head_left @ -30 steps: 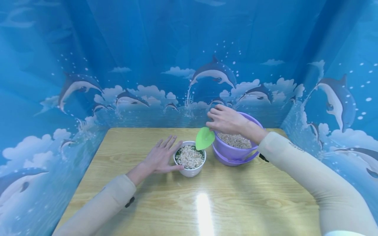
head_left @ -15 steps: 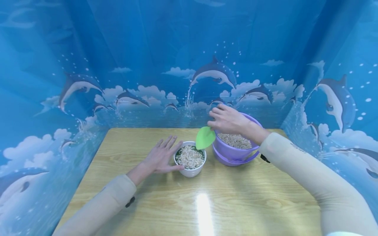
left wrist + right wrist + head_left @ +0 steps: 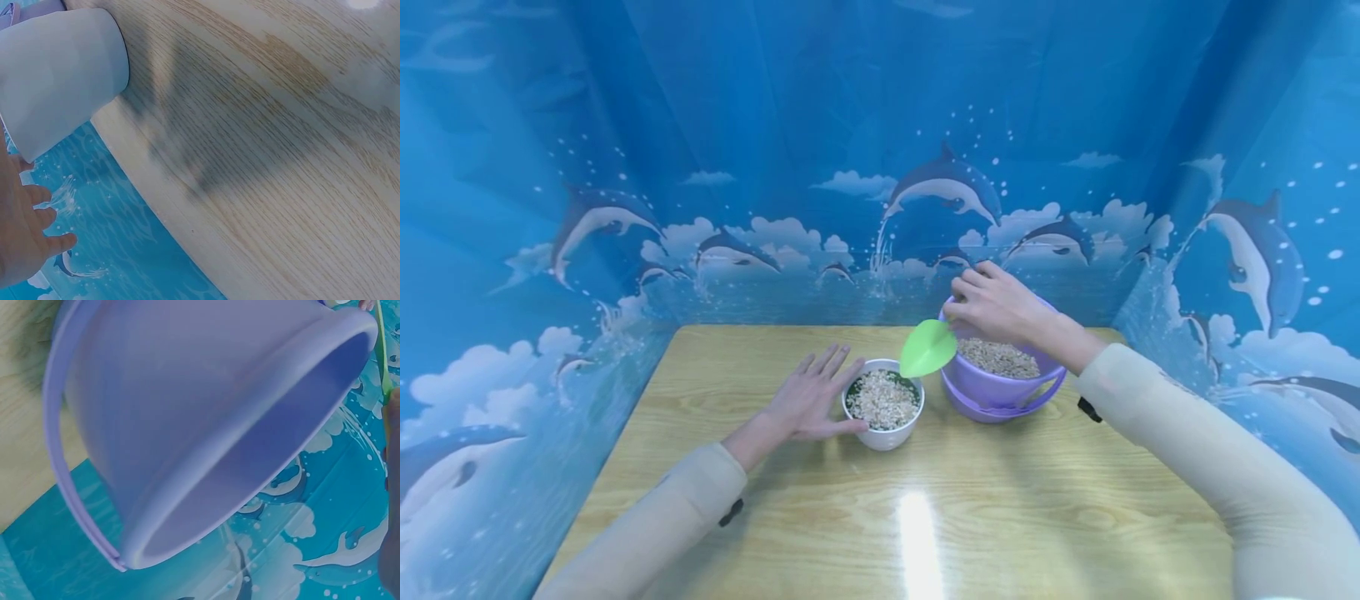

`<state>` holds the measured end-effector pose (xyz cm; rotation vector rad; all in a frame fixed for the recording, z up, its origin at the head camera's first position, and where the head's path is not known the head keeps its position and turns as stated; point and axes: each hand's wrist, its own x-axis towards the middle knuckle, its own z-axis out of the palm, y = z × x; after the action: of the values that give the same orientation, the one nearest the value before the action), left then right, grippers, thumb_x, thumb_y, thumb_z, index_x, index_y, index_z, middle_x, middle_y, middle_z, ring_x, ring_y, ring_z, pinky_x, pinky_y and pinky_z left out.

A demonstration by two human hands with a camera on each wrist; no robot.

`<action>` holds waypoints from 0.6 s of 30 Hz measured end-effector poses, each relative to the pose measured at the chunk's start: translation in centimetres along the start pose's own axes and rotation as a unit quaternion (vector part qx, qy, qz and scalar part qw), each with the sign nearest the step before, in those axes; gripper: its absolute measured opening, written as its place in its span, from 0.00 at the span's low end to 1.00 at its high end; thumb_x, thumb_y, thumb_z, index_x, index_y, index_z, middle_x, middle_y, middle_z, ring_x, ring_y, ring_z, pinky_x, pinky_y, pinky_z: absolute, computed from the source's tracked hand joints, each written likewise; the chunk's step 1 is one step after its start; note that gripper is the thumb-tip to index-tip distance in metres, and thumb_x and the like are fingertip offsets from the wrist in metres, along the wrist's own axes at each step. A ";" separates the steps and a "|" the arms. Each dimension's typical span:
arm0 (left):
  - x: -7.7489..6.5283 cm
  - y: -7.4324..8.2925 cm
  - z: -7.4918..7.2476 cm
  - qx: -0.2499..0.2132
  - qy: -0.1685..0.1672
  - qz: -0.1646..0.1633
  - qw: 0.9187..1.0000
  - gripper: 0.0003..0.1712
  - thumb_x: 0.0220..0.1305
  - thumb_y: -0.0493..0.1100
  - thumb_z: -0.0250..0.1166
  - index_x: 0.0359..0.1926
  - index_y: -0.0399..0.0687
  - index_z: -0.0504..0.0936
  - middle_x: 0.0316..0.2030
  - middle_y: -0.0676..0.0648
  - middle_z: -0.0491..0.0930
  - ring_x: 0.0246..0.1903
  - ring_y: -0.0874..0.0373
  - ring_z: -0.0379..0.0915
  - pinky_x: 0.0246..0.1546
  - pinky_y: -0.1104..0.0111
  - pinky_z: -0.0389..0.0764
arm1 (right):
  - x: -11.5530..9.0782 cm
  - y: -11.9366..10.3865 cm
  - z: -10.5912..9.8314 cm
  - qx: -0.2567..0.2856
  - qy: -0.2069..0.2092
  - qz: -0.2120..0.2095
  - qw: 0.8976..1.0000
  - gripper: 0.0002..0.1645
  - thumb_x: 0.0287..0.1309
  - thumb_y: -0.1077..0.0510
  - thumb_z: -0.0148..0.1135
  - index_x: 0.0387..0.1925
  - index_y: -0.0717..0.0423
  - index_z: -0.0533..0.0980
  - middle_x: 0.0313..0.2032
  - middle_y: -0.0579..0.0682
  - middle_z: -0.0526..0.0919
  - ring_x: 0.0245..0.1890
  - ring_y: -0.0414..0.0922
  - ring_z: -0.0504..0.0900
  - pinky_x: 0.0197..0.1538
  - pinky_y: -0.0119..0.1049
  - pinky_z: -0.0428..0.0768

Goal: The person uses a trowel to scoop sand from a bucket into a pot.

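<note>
In the head view, my left hand [image 3: 812, 402] is spread with straight fingers, thumb and fingertips at the side of a white pot [image 3: 883, 440]. Pale grains [image 3: 882, 400] lie in the pot over something dark green. My right hand [image 3: 996, 307] grips a green leaf-shaped toy shovel [image 3: 928, 348]; its handle is hidden in the fingers. The blade hangs between the pot and a purple bucket [image 3: 988, 388], overlapping the pot's far right rim in this view. Similar grains lie inside the bucket. The right wrist view shows the bucket's wall [image 3: 187, 394] and the shovel's thin edge [image 3: 382, 350].
Both containers stand on a wood-grain table [image 3: 985, 517], toward its far side. The bucket's purple carrying handle [image 3: 1047, 396] hangs down on the near right. A blue dolphin-print curtain [image 3: 820, 167] encloses the back and sides.
My right hand has shifted slightly right, back over the bucket, and the green toy shovel has swung to a flatter tilt. The left hand and the pot stay where they were.
</note>
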<state>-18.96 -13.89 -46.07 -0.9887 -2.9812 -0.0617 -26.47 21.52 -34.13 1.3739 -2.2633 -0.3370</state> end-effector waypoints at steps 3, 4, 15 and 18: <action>0.0 0.0 -0.1 -0.001 0.000 0.000 1.000 0.63 0.63 0.83 0.54 0.86 0.52 0.49 0.84 0.35 0.44 0.84 0.36 0.43 0.83 0.37 0.52 | -0.6 0.0 -0.1 0.004 -0.011 0.014 1.000 0.14 0.66 0.40 0.70 0.44 0.42 0.84 0.41 0.49 0.84 0.44 0.49 0.79 0.55 0.49 0.80; 0.0 0.0 -0.1 -0.002 0.000 0.001 1.000 0.63 0.63 0.83 0.54 0.85 0.52 0.50 0.84 0.35 0.44 0.84 0.36 0.44 0.83 0.37 0.52 | -0.9 0.0 -0.1 0.005 -0.013 0.017 1.000 0.14 0.66 0.40 0.69 0.44 0.43 0.84 0.42 0.49 0.84 0.44 0.49 0.79 0.55 0.49 0.80; 0.0 0.1 -0.3 0.005 0.001 0.003 1.000 0.63 0.63 0.82 0.55 0.85 0.52 0.50 0.84 0.35 0.45 0.84 0.36 0.44 0.83 0.38 0.52 | -3.0 0.5 -0.3 0.025 -0.005 0.057 0.998 0.15 0.68 0.39 0.67 0.41 0.44 0.81 0.38 0.50 0.82 0.38 0.50 0.77 0.49 0.49 0.75; 0.0 0.1 -0.3 0.010 0.000 0.003 1.000 0.63 0.63 0.83 0.55 0.85 0.51 0.49 0.84 0.35 0.44 0.84 0.36 0.43 0.83 0.38 0.52 | -3.5 0.6 -0.3 0.025 0.001 0.061 0.998 0.14 0.67 0.39 0.67 0.42 0.43 0.82 0.39 0.52 0.83 0.39 0.51 0.78 0.48 0.49 0.76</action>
<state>-18.88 -13.78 -45.77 -0.9968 -2.9715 -0.0308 -25.42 24.92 -34.48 1.2533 -2.3555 -0.2404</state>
